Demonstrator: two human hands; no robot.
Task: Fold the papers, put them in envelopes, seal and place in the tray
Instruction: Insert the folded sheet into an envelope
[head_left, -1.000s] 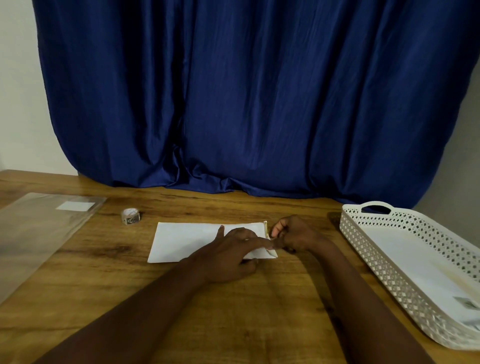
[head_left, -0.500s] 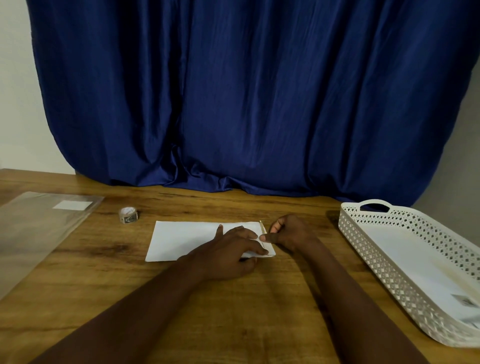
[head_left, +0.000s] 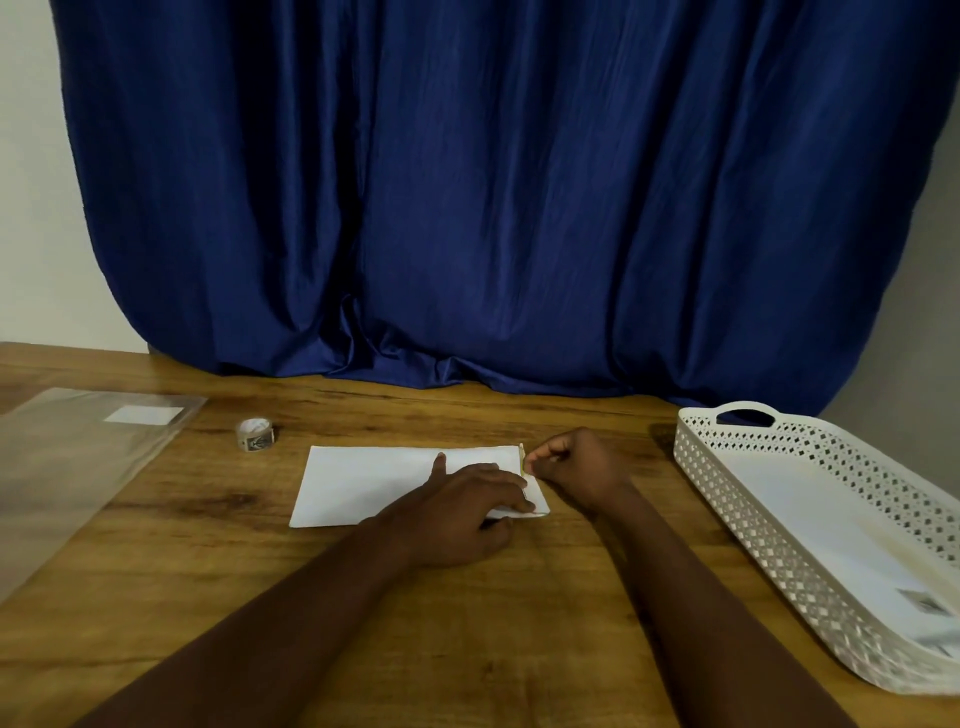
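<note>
White envelope (head_left: 363, 483) under our flat left hand (head_left: 457, 514); right hand (head_left: 574, 467) pinches its flap strip (head_left: 521, 457). Sealing step; next, press flap down, then tray (head_left: 769, 525) rightward.

White envelope (head_left: 374, 480) flat on the table, tray (head_left: 769, 525) well to its right.
Its flap end points toward the white perforated tray, which holds flat white envelopes.

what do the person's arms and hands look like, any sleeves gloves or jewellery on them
Both forearms are bare right to the bottom edge of the frame: no sleeves show. The left hand and the right hand wear no gloves, and no watch, bracelet or ring is visible on the wrists or fingers. No markings or cables are visible on either arm.
</note>
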